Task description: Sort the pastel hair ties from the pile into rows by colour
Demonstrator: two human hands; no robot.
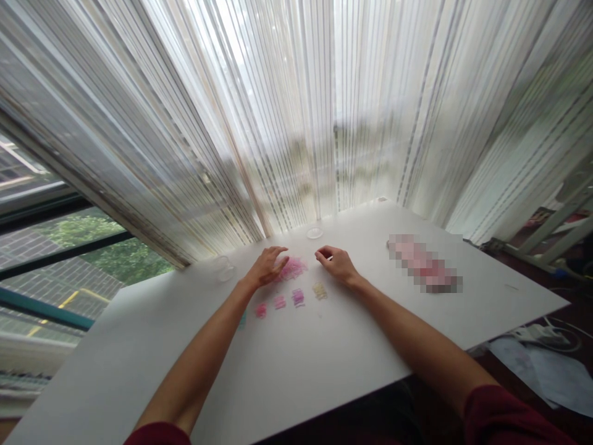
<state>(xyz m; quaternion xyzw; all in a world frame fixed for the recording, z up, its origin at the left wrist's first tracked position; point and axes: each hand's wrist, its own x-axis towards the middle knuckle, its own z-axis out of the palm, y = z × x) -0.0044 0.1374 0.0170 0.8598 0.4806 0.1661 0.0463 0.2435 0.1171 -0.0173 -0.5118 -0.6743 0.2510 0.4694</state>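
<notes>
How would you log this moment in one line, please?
Left hand: open, at large pink pile | Right hand: curled, contents unclear | Nearby: yellow pile, purple pile

Curtain [296, 123] behind counter [361, 352]. Loose pile [296, 267] between left hand [265, 267] and right hand [340, 266]. Row of small heaps [280, 302] nearer the person, leftmost partly behind forearm [199, 364]. Round dish [314, 238] behind pile, second dish [226, 277] left of left hand. Pixelated item [424, 262] right of right hand.
</notes>
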